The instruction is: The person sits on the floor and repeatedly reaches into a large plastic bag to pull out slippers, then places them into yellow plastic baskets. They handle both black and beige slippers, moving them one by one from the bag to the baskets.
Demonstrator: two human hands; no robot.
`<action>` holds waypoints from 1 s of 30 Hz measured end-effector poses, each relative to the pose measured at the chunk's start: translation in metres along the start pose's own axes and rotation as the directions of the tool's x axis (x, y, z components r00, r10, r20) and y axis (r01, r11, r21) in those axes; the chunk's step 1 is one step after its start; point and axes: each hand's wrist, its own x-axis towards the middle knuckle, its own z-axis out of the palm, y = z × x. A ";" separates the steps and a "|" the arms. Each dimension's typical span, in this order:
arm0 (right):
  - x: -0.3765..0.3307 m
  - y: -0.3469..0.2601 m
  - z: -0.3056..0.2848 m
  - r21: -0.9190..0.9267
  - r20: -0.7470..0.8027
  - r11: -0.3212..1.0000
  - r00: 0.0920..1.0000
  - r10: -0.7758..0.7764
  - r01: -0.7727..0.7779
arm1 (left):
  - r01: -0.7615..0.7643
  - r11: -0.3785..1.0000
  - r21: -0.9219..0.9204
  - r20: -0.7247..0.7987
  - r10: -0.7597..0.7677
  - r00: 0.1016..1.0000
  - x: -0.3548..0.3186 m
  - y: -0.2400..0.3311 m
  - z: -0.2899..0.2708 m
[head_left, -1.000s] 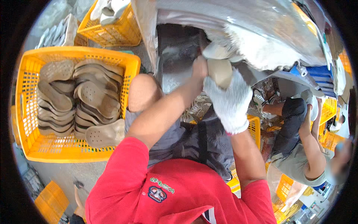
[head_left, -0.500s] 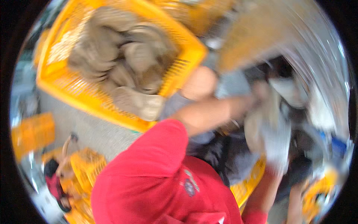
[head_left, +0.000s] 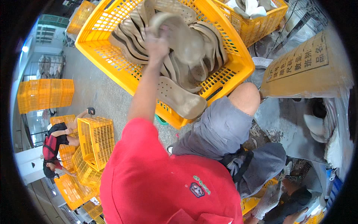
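Note:
My left hand (head_left: 158, 44), reaching out over the large yellow crate (head_left: 108, 76), is closed around the edge of a beige foam shoe sole (head_left: 182, 41). Hand and sole are both smeared by motion. Beneath them, stacks of similar beige soles fill the crate. One loose sole (head_left: 181, 98) with small holes lies across the crate's near rim. My right hand (head_left: 270, 201), in a white glove, is low at the right beside my knee. Its fingers are too unclear to say whether it holds anything.
A brown carton (head_left: 298, 67) stands to the right, beyond a grey surface (head_left: 283, 115). Another yellow crate (head_left: 257, 28) with pale pieces is at the far right. At left, a person in red (head_left: 52, 149) bends by stacked yellow crates (head_left: 95, 142). Someone's dark-clothed limb (head_left: 298, 199) shows lower right.
My left hand has swung from the right, near my gloved hand, over to the crate and now grips a sole there. My right hand appears lower, and the whole view has shifted.

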 end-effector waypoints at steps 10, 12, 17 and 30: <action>0.023 -0.092 0.004 0.281 -0.195 0.955 0.980 -0.037 0.092 | 0.965 -0.232 0.120 0.987 -0.075 -0.141 -0.277 0.331 -0.023; 0.014 -0.102 -0.021 0.492 -0.212 0.869 0.961 0.180 -0.054 | 0.892 -0.361 0.273 0.962 0.135 -0.239 -0.317 0.379 0.015; 0.030 -0.125 -0.038 0.632 -0.499 0.763 0.825 0.264 0.138 | 0.873 -0.288 0.393 0.883 0.384 -0.271 -0.338 0.482 0.083; 0.223 -0.074 0.003 0.613 -0.198 0.758 0.973 -0.122 0.220 | 0.594 0.795 -0.119 0.848 0.392 -0.355 -0.284 0.382 0.089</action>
